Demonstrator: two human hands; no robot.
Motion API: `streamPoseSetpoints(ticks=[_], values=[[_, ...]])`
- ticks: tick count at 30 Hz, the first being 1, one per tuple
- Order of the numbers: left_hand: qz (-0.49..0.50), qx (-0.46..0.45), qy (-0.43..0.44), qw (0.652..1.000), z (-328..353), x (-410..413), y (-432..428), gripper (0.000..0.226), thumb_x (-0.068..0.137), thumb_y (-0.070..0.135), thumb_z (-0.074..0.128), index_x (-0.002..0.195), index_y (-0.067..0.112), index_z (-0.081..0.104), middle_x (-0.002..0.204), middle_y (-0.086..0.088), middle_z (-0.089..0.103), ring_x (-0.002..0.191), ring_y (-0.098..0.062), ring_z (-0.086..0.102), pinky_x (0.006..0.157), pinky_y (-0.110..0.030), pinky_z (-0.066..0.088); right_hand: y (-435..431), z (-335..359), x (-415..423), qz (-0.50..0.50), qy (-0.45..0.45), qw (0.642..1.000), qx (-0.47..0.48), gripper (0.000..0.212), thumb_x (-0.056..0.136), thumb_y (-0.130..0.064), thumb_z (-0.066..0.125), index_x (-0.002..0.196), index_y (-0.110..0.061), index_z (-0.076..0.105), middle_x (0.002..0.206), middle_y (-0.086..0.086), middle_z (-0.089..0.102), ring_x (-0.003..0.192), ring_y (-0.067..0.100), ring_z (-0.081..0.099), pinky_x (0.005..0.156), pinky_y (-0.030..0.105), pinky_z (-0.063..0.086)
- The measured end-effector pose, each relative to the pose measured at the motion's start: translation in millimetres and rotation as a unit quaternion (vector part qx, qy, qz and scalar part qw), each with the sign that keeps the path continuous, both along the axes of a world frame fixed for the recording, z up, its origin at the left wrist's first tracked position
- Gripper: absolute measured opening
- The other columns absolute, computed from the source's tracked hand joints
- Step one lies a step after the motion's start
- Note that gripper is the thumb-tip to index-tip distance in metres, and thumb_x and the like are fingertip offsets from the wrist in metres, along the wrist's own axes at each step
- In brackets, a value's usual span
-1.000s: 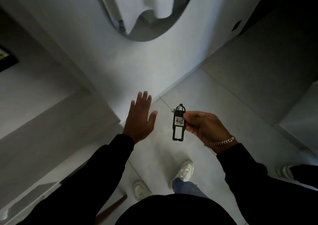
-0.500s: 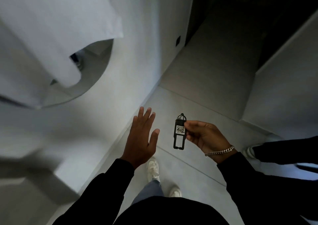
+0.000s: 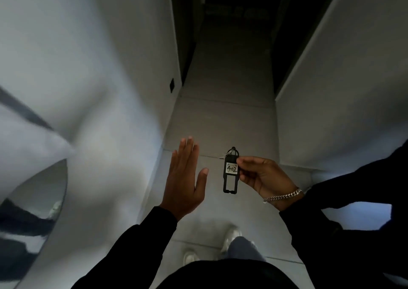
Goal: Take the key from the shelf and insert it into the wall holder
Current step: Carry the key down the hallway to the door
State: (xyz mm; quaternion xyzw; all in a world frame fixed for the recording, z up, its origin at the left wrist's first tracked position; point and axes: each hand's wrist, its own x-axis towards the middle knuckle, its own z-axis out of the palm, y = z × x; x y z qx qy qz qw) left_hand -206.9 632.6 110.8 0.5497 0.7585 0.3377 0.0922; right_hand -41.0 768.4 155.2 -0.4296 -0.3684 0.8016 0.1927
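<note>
Key tag: the black key tag (image 3: 230, 173) hangs upright in the air above the floor (image 3: 225, 120), in the gap between the two hands; a white label on it reads 402, and a metal ring shows at its top end.
Right hand: the right hand (image 3: 262, 176) pinches the tag's right edge at label height between thumb and fingertips, the other fingers curled in; a silver chain bracelet (image 3: 283, 196) circles the wrist.
Left hand: the left hand (image 3: 184, 178) is spread flat and empty, fingers together and pointing up, thumb out toward the tag, near it but not touching.
Sleeves: dark sleeves cover both forearms.
Below: white shoes (image 3: 230, 235) and a jeans leg stand on the pale tiled floor under the hands.
Left side: a pale wall (image 3: 106, 67) runs along the left, with a small dark plate (image 3: 172, 85) low near its far corner; a blurred mirror edge (image 3: 37, 200) shows at the lower left.
Right side: another pale wall (image 3: 344, 89) closes the right.
Ahead: a dark, narrow corridor (image 3: 234, 12) opens beyond the tag; nothing stands between the hands and it.
Change from half a second ago: the view has swung right, so the mirror has slid toward the left edge and the corridor now lies straight ahead; the grip on the tag and the open left hand are as before.
</note>
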Motion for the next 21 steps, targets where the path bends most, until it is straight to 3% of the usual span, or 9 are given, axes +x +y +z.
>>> streamPoseSetpoints(ticks=[7,11,17,21], values=[[-0.040,-0.007,0.016,0.999,-19,-37,135,0.065,0.098,0.036,0.034,0.153,0.004,0.024,0.164,-0.013,0.019,0.155,-0.022,0.006,0.124,-0.057,0.019,126,-15,-17,-0.054,0.030,0.998,-0.008,0.018,0.062,-0.013,0.076,0.079,-0.008,0.078,0.076,0.008,0.075,0.060,0.011,0.066,0.055,0.018,0.057],[-0.065,-0.050,0.032,0.996,-18,-51,208,0.067,0.098,0.041,0.029,0.154,0.007,0.017,0.166,-0.010,0.009,0.155,-0.022,-0.001,0.125,-0.058,0.014,205,-12,-32,-0.066,0.014,0.997,-0.029,0.023,0.064,-0.009,0.073,0.086,-0.001,0.073,0.080,0.015,0.069,0.056,0.012,0.064,0.053,0.019,0.057],[-0.044,-0.024,0.022,0.998,-6,-79,318,0.065,0.099,0.040,0.030,0.155,0.010,0.014,0.166,-0.008,0.009,0.155,-0.019,-0.001,0.127,-0.053,0.009,326,5,-67,-0.041,-0.008,0.999,-0.011,0.020,0.061,-0.010,0.075,0.080,-0.004,0.076,0.075,0.012,0.069,0.057,0.012,0.065,0.052,0.020,0.057],[-0.042,-0.025,0.025,0.999,-11,-120,392,0.072,0.097,0.046,0.031,0.155,0.009,0.012,0.167,-0.006,0.003,0.155,-0.015,-0.007,0.127,-0.049,0.005,412,12,-107,-0.035,-0.009,0.999,0.017,0.026,0.062,-0.011,0.075,0.086,-0.002,0.075,0.079,0.014,0.069,0.057,0.011,0.065,0.052,0.019,0.057]])
